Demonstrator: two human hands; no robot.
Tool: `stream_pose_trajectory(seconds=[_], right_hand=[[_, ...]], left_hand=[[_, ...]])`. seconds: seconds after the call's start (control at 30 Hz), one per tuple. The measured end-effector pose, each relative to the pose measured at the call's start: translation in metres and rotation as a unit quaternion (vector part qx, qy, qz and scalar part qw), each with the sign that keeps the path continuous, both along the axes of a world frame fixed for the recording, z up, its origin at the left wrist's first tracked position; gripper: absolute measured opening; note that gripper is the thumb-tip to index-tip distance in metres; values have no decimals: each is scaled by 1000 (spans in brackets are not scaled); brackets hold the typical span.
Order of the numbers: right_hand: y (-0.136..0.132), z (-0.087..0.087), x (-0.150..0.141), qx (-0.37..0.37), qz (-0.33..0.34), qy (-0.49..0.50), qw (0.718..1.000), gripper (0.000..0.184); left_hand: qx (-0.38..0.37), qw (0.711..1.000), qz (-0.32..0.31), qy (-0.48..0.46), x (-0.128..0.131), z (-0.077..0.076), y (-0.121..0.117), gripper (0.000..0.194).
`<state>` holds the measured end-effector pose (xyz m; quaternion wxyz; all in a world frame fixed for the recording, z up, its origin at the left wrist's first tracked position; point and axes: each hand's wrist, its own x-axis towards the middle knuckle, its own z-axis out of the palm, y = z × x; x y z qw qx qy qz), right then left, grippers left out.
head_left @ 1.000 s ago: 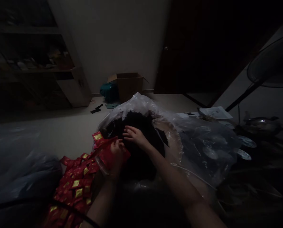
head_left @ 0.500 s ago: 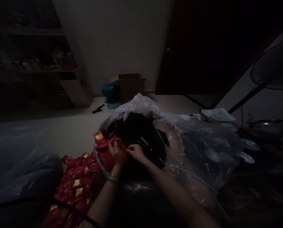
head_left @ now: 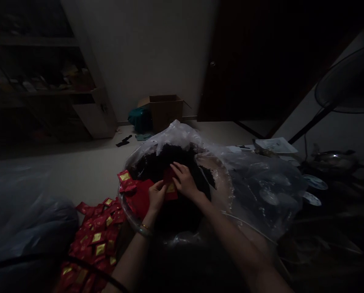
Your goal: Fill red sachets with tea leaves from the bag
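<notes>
The left hand (head_left: 156, 196) and right hand (head_left: 185, 181) were close together but not touching, low over a clear basin (head_left: 126, 210). A red sachet (head_left: 170, 188) with a gold label stood just between them, under the right hand's fingers (head_left: 178, 170) and beside the left hand's fingertips (head_left: 162, 184). I could not tell whether either hand was gripping it.

To the left of the hands, more red sachets (head_left: 140, 198) lay bunched in the basin, over its rim. Ahead of and under the hands was a heap of dark leaves (head_left: 166, 158), which filled the basin's middle. A clear plastic bag (head_left: 261, 191) spread out to the right of the hands and bunched up beyond them.

Further left and nearer the wearer, a pile of sachets (head_left: 98, 238) lay on the floor. A bangle (head_left: 145, 231) circled the left wrist. Well beyond the hands stood a cardboard box (head_left: 165, 112).
</notes>
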<state>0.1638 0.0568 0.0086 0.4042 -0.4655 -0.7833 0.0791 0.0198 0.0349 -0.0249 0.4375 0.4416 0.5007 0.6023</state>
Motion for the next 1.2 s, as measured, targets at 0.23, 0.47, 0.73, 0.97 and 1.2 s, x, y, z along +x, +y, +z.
stream_pose_trajectory(seconds=[0.23,0.47,0.73,0.97,1.2], right_hand=[[1,-1,7,61,-3,-88,994,34],[-1,8,8,33,11,-141,989,13],[0,16,4,-127,49,-47,990,5],[1,11,9,-237,75,75,966,15],[-5,0,16,-418,147,190,876,36]], left_hand=[[-24,999,-28,-12,2,0,-1,28],[5,997,-42,60,4,-14,-2,20],[67,986,-44,146,-12,-20,1,37],[252,871,33,421,-10,-27,2,67],[315,816,-17,484,-2,-22,-5,44]])
